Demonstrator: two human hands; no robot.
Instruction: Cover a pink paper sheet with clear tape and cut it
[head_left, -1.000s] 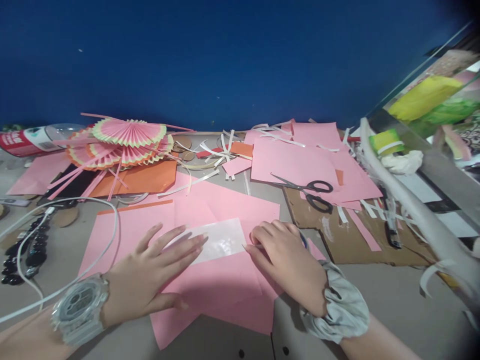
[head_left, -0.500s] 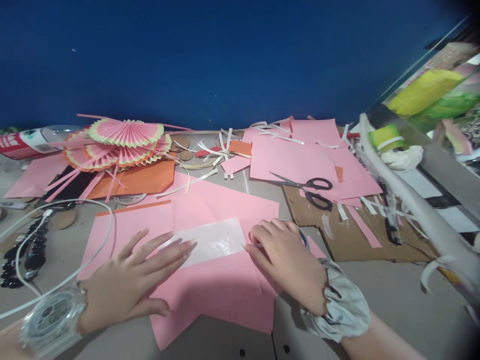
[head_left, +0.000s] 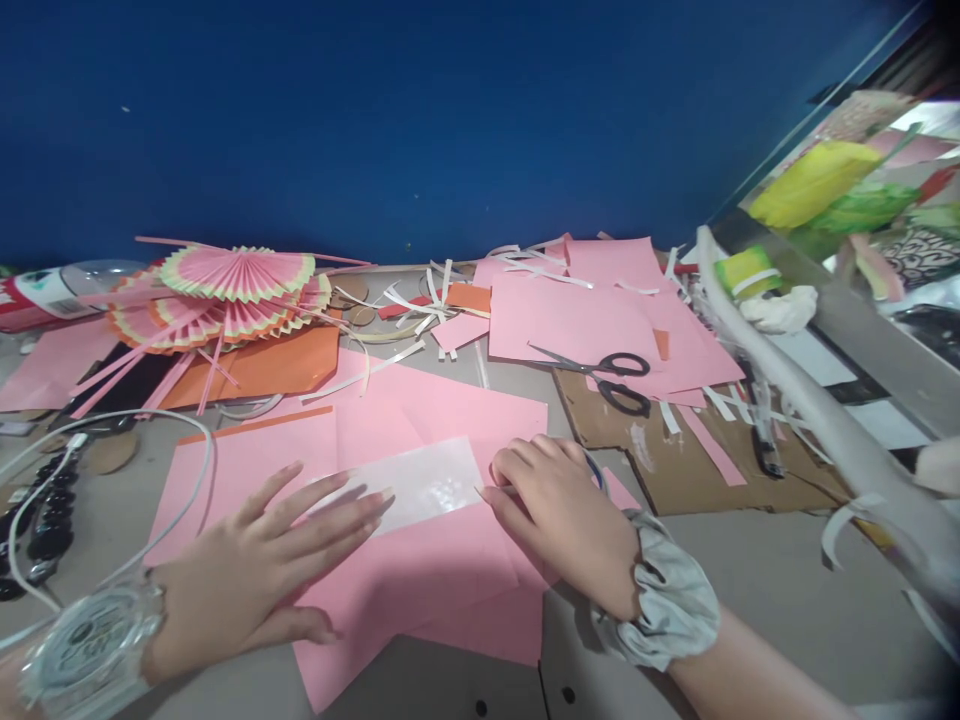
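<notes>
My left hand (head_left: 262, 560) lies flat with its fingers spread, fingertips on a whitish, glossy, translucent strip (head_left: 427, 484). This strip rests on overlapping pink paper sheets (head_left: 450, 570). At the strip's right end is my right hand (head_left: 551, 515), fingers curled in and thumb against the index finger. What it grips is hidden. A curved blue-edged object (head_left: 598, 470) peeks out behind its knuckles, mostly covered. Black-handled scissors (head_left: 611, 375) lie partly open beyond the right hand, across pink paper and cardboard.
Pleated pink paper fans (head_left: 232, 290) sit back left on orange paper (head_left: 285, 365), by a bottle (head_left: 52, 295). A white cable (head_left: 202, 470) loops at left. Brown cardboard (head_left: 697, 475) with paper strips and a cutter (head_left: 765, 445) is at right. A blue panel (head_left: 420, 120) stands behind.
The whole view has shifted slightly, with things appearing a little farther left. Both hands keep nearly the same pose on the strip and paper.
</notes>
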